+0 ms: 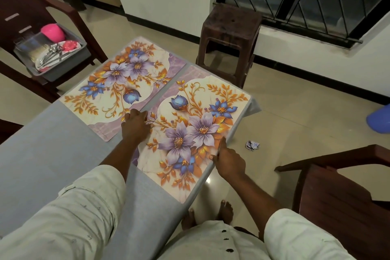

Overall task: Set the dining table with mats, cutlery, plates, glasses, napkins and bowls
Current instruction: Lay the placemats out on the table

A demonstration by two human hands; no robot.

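Note:
Two floral place mats lie side by side on the grey-clothed table (52, 154). The far mat (118, 82) lies flat at the table's far left. The near mat (190, 133) reaches the table's right edge. My left hand (136, 125) rests flat on the near mat's left edge, fingers spread and touching the seam between the mats. My right hand (229, 159) touches the near mat's right edge at the table's rim, index finger stretched along it. A grey tub (82, 53) on a chair at the left holds cutlery (51, 55), plates, a pink bowl (52, 31) and glasses.
A dark plastic stool (230, 36) stands beyond the table's far corner. A wooden chair (341, 192) is at the right, close to my arm. A crumpled wrapper (252, 145) lies on the tiled floor, and a blue object (379, 118) sits at the right edge.

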